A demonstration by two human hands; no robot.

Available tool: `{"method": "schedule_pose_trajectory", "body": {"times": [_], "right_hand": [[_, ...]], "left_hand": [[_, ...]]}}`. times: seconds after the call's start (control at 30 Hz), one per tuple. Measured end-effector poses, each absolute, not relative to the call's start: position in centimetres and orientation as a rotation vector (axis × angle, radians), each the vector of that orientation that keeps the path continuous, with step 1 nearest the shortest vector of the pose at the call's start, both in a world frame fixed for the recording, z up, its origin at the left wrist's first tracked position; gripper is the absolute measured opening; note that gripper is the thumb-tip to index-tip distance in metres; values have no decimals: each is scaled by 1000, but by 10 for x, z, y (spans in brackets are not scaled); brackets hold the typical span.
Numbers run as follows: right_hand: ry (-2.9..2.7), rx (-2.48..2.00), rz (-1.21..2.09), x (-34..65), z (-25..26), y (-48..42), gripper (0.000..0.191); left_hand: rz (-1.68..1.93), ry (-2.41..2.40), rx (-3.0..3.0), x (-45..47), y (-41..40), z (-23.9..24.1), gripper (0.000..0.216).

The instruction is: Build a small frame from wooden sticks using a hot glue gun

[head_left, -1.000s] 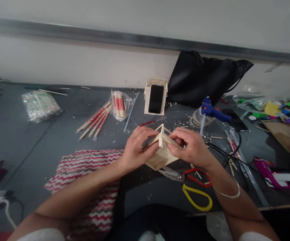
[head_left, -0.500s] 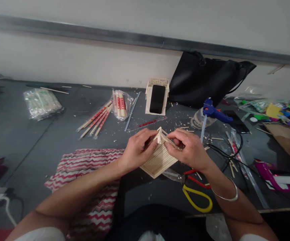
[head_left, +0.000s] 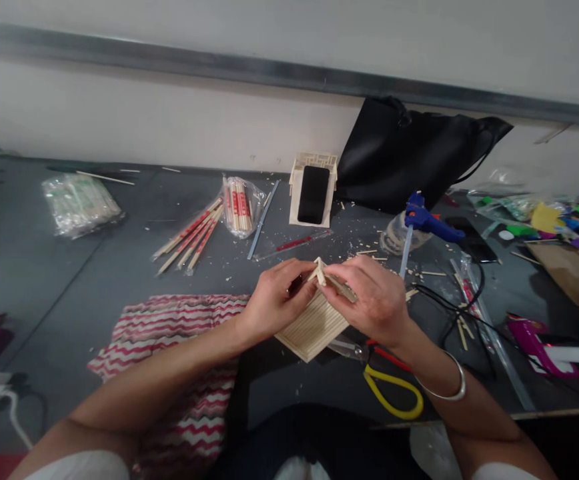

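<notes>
My left hand is closed, its thumb and fingers pinching a small model of pale wooden sticks by one side of its peak. On the opposite side my right hand pinches the model near the tip, thumb and forefinger close to the other hand's fingertips. The model has a flat panel of sticks laid side by side, with a pointed frame standing at its far end. My fingers hide part of that frame. Under my right forearm lie scissors with a yellow and red handle, their blades partly beneath the panel.
A blue glue gun rests on a clear container. Behind my hands a phone leans on a stick-built stand. Wrapped chopsticks lie left of centre, beside a patterned cloth. A black bag stands against the wall; black cable coils rightward.
My right hand has shifted slightly left, and its fingertips now press nearer the frame's peak. The panel has tilted or moved a little toward me. My left hand has stayed nearly in place.
</notes>
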State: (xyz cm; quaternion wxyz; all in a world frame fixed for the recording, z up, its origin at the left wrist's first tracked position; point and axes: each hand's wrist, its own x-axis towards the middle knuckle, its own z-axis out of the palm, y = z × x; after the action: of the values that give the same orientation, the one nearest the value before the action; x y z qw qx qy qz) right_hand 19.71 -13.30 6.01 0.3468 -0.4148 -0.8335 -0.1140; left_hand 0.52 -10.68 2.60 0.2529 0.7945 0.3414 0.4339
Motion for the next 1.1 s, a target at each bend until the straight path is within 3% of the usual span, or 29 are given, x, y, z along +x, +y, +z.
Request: {"method": "schedule_pose_trajectory", "body": {"times": [0.77, 1.1], "right_hand": [[-2177, -954, -408, 199, 55, -130, 7], [-2178, -971, -238, 200, 42, -120, 9]], "left_hand": [[1234, 917, 2221, 8, -106, 24, 17], [1101, 948, 2083, 8, -101, 19, 22]]}}
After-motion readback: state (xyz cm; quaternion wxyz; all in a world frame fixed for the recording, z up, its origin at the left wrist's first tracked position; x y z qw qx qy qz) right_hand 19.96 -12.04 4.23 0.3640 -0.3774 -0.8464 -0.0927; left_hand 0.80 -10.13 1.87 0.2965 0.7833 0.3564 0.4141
